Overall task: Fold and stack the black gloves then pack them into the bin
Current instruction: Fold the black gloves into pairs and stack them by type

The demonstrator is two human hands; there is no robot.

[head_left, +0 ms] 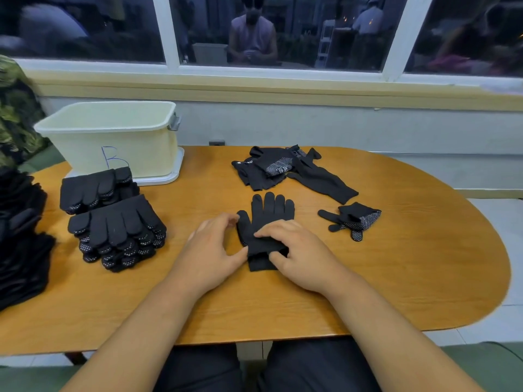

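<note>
A black glove (267, 219) lies flat in the middle of the wooden table (396, 278), fingers pointing away from me. My right hand (297, 253) presses on its cuff and pinches the cuff fabric. My left hand (210, 250) touches the glove's thumb side, thumb at the cuff edge. Two stacks of black dotted gloves (116, 230) lie at the left. A loose heap of black gloves (285, 171) sits beyond, and a crumpled dotted glove (353, 220) lies to the right. The pale bin (113, 137), marked B, stands at the back left.
The bin stands on a white lid (169, 179). More black fabric (19, 236) is piled at the table's left edge. A camouflage cloth (14, 114) hangs at far left. A window (254, 32) with a sill runs behind the table.
</note>
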